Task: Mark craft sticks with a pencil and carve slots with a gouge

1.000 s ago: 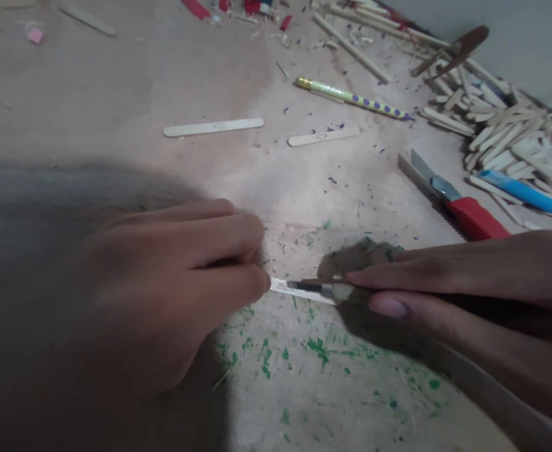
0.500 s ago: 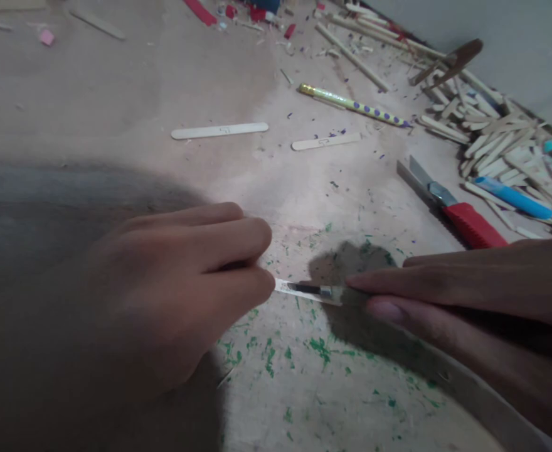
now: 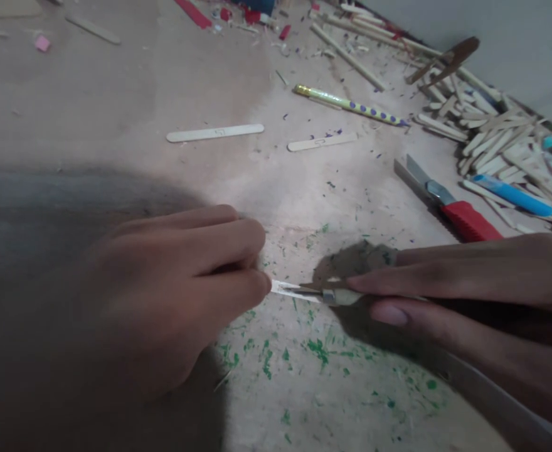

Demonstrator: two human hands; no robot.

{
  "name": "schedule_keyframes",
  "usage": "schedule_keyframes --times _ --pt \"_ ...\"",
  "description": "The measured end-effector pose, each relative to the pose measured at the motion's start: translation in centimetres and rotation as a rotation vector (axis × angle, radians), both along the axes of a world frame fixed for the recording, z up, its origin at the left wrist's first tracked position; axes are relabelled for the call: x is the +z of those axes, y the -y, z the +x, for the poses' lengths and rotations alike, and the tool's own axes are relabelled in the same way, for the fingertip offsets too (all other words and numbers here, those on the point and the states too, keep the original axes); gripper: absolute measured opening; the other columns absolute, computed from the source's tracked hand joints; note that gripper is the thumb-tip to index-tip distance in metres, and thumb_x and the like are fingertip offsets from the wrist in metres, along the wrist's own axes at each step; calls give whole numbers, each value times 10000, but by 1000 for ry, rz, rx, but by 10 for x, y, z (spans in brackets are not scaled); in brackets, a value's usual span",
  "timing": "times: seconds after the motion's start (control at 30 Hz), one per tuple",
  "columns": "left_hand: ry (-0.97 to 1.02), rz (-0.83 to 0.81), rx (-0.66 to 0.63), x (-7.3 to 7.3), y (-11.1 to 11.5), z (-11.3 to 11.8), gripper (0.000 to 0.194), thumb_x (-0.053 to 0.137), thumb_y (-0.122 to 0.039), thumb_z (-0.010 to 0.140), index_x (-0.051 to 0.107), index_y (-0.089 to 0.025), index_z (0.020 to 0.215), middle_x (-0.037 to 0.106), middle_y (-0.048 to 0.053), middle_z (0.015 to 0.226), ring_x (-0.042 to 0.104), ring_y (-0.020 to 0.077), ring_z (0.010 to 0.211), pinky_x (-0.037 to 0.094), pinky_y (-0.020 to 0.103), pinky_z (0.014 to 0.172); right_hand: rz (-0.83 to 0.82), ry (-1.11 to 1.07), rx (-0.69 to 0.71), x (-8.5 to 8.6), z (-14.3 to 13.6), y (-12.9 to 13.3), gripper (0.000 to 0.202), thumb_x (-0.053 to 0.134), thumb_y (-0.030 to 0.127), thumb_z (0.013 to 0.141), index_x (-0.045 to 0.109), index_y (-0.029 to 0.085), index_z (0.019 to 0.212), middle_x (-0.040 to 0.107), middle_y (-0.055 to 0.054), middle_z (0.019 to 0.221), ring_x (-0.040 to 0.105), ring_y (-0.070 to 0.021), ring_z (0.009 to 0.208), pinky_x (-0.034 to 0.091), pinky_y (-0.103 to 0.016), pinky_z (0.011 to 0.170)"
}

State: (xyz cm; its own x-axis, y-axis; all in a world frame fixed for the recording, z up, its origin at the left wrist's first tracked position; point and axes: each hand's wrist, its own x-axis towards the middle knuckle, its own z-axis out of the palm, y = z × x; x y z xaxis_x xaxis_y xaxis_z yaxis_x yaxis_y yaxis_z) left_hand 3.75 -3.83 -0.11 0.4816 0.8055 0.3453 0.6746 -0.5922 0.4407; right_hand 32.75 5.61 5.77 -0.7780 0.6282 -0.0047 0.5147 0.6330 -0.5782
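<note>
My left hand [image 3: 186, 295] is closed on a pale popsicle stick [image 3: 280, 287], pressing it to the table; only its right part shows past my fingertips. My right hand [image 3: 455, 301] grips a craft knife [image 3: 335, 296] by its light handle. The thin blade points left and its tip touches the stick's face close to my left fingertips. Further back lie two more popsicle sticks, a longer one [image 3: 214, 133] and a shorter one [image 3: 320, 142], each with a small pencil outline in the middle.
Behind the sticks lies a yellow pencil with purple dots [image 3: 351, 105]. A red utility knife [image 3: 468, 220], blade out, is just beyond my right hand. Loose sticks [image 3: 492, 138] and a blue pen-like piece [image 3: 514, 194] heap along the wall. Green flecks dot the table [image 3: 351, 402].
The craft knife has rolled in my right hand, so the blade now looks thinner, and its tip remains on the stick. My left hand keeps its hold. The whole view shifted slightly.
</note>
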Motion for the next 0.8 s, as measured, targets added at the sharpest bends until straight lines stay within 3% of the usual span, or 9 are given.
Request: schedule_keyframes --times 0.13,0.37,0.5,0.63,0.7,0.8 --pt "-3 9 23 -2 0 2 313 489 -124 1118 591 -226 840 589 -17 902 533 159 819 357 388 687 -16 6 -18 -1 4 5 213 770 494 1015 843 503 1216 852 104 1129 852 -216 974 732 -262 841" --pt "-24 -11 -10 1 -1 -3 274 472 -98 1123 637 -220 941 576 -9 890 502 160 801 336 391 676 21 -22 53 0 2 5 254 752 302 1038 832 396 1260 834 62 1274 846 -200 1016 714 -246 865" --pt "-32 -9 -38 1 -2 -2 337 447 -84 1108 618 -217 849 581 1 881 501 165 785 348 410 660 13 26 61 1 0 5 274 702 371 1073 815 455 1308 845 55 1214 846 -238 1012 728 -312 856" --pt "-26 -18 -6 -1 -1 0 339 467 -71 1077 581 -218 794 600 10 905 524 173 807 359 406 669 54 53 107 3 -1 5 315 635 406 1109 757 500 1384 846 75 1189 843 -215 976 712 -294 835" --pt "-6 -36 18 -2 0 0 308 504 -72 1062 582 -222 805 615 4 922 539 176 827 373 396 687 131 88 125 5 1 8 316 572 428 1134 738 496 1394 847 76 1147 837 -196 911 692 -281 774" --pt "4 -69 26 -3 2 -2 246 497 -105 1092 642 -244 950 603 -13 919 533 174 821 372 386 690 275 175 204 9 8 15 434 467 346 1143 646 472 1518 840 45 1094 807 -200 776 596 -350 546"
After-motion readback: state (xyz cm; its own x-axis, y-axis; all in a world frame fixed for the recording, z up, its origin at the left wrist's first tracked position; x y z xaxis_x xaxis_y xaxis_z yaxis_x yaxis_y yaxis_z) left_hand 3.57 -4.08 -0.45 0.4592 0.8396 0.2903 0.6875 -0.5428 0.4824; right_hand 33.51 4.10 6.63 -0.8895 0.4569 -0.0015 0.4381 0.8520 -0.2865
